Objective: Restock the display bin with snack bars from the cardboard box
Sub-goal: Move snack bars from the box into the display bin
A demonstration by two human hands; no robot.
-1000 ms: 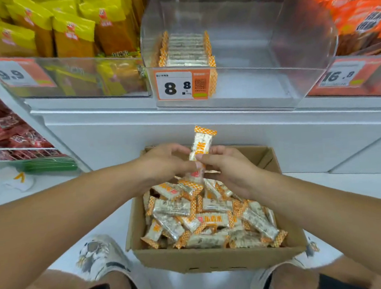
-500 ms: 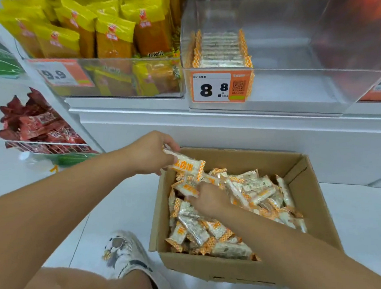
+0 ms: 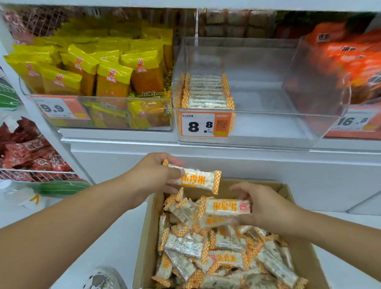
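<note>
Many snack bars (image 3: 217, 250) — cardboard box (image 3: 146, 237), few — display bin (image 3: 274, 125)

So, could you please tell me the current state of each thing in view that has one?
Clear plastic display bin: mostly bare, one neat row of bars at its left.
Brown cardboard box: open, heaped with loose bars.
Left hand: grips an orange-and-white wrapped bar above the box.
Right hand: holds a second wrapped bar just over the heap.
Yellow snack packets' bin: well stocked.
</note>
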